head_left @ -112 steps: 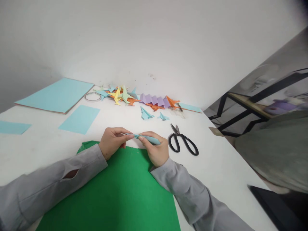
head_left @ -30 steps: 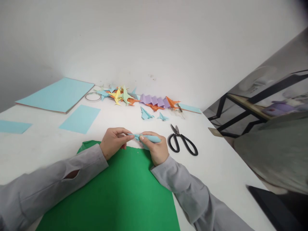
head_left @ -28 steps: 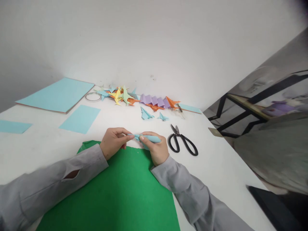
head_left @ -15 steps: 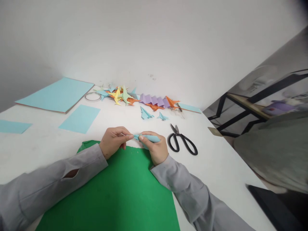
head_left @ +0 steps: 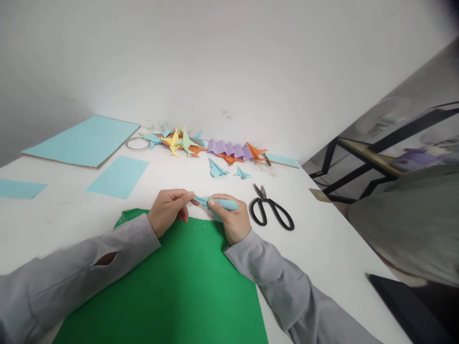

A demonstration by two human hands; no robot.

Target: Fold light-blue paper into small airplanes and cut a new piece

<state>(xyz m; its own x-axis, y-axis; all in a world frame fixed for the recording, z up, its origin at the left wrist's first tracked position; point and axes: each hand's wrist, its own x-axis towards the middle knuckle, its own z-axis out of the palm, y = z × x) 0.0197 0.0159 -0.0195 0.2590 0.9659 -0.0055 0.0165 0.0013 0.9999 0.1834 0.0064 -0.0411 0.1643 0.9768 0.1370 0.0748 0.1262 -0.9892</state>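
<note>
Between my hands is a narrow piece of folded light-blue paper [head_left: 228, 204], held above the far edge of a green sheet [head_left: 172, 282]. The fingers of my right hand [head_left: 234, 220] are closed round its wider part. My left hand [head_left: 172, 209] pinches its thin left tip between thumb and forefinger. Part of the paper is hidden by my right fingers. Beyond my hands lie two small folded blue paper pieces, a larger one [head_left: 217, 169] and a smaller one [head_left: 242, 173]. Black-handled scissors [head_left: 263, 198] lie with blades slightly apart, right of my right hand.
Folded paper figures [head_left: 175, 142] in several colours and a purple pleated strip [head_left: 229, 149] line the wall. At left are a stack of blue paper [head_left: 86, 141], a loose blue sheet [head_left: 118, 177] and a ring-shaped roll [head_left: 138, 144]. A dark flat object [head_left: 398, 301] is at lower right.
My left fingertips have shifted slightly left and up along the folded paper, so more of its thin tip shows between my hands. My right hand keeps its grip nearly unmoved.
</note>
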